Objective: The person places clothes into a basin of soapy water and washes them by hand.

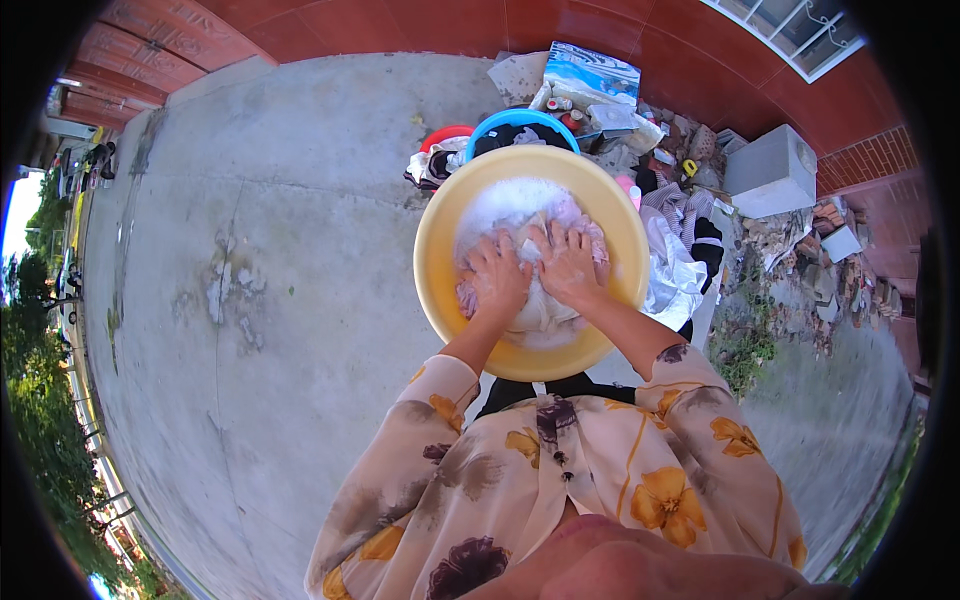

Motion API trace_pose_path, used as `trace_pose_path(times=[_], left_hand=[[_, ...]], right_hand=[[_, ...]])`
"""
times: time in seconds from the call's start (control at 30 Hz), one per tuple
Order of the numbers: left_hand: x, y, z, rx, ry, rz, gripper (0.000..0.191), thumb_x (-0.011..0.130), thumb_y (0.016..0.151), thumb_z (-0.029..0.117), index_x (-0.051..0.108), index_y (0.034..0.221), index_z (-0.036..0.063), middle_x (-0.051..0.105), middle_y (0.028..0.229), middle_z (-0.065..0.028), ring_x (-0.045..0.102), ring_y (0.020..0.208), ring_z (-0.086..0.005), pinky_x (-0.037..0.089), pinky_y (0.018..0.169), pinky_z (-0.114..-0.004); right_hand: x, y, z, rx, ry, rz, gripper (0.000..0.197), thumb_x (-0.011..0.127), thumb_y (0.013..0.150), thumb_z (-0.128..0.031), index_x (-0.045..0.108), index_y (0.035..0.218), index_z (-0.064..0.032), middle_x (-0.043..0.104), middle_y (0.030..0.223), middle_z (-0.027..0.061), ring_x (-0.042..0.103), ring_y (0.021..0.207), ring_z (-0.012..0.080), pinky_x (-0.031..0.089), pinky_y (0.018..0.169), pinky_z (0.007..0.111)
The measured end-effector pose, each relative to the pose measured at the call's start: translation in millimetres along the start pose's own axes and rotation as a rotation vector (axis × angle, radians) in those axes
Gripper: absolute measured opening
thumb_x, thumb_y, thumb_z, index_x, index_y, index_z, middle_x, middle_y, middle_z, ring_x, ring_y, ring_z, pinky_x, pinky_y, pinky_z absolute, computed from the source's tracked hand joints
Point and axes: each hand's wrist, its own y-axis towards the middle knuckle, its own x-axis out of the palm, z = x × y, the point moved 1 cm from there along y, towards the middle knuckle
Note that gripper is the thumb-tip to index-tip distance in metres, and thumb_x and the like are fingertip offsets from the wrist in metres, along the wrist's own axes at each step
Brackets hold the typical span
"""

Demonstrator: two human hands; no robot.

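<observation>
A large yellow plastic basin (433,300) stands before me with soapy water and wet laundry in it. White foam (517,196) covers its far side. Pink cloth (598,234) lies along the right of the load, and pale whitish cloth (541,311) sits in the middle. My left hand (495,274) presses on the laundry with its fingers spread. Beside it, my right hand (566,262) rests on the same load, fingers apart and pointing away from me. Whether any cloth is pinched beneath the palms is hidden.
Behind the basin are a blue tub (499,120) of dark clothes and a red basin (446,133) with clothes. White fabric (675,274) and striped fabric (675,206) lie at right. Farther right stand a grey box (772,172) and brick rubble (829,217). A red wall (450,30) bounds the concrete ground.
</observation>
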Motion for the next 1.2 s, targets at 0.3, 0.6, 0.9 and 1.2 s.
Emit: trace_pose_path(times=[0.3,0.6,0.9,1.2], left_hand=[[39.7,65.6,-31.3,0.069,-0.180,0.139,0.032,0.062,0.089,0.035,0.068,0.100,0.0062,0.070,0.088,-0.0170,0.067,0.079,-0.0376,0.055,0.072,-0.049],[-44.2,44.2,-44.9,0.043,-1.120,0.167,0.044,0.062,0.095,0.040,0.066,0.080,-0.0010,0.060,0.073,-0.0055,0.054,0.065,-0.0135,0.046,0.065,-0.028],[-14.6,-16.7,-18.9,0.120,-0.034,0.239,0.059,0.061,0.088,0.039,0.046,0.137,0.0101,0.040,0.140,-0.0242,0.041,0.126,-0.0458,0.034,0.097,-0.065],[22.6,46.3,-13.7,0.043,0.053,0.012,0.041,0.055,0.093,0.037,0.056,0.127,0.0125,0.058,0.124,-0.0202,0.062,0.102,-0.0427,0.045,0.088,-0.059]], right_hand=[[29.8,62.3,8.9,0.234,0.137,-0.227,0.043,0.054,0.091,-0.039,0.062,0.120,-0.0094,0.068,0.097,0.0268,0.068,0.089,0.0381,0.051,0.075,0.053],[-71.1,20.1,9.9,0.142,0.929,0.079,0.035,0.065,0.092,-0.037,0.069,0.100,-0.0027,0.066,0.094,0.0144,0.063,0.080,0.0272,0.049,0.075,0.039],[-8.9,-14.0,-2.9,0.106,0.229,0.100,0.053,0.057,0.090,-0.047,0.052,0.138,-0.0241,0.048,0.140,0.0144,0.041,0.129,0.0416,0.031,0.098,0.068],[30.5,45.0,-0.3,0.247,0.195,-0.100,0.033,0.056,0.090,-0.038,0.072,0.103,-0.0114,0.070,0.083,0.0199,0.068,0.080,0.0381,0.052,0.076,0.053]])
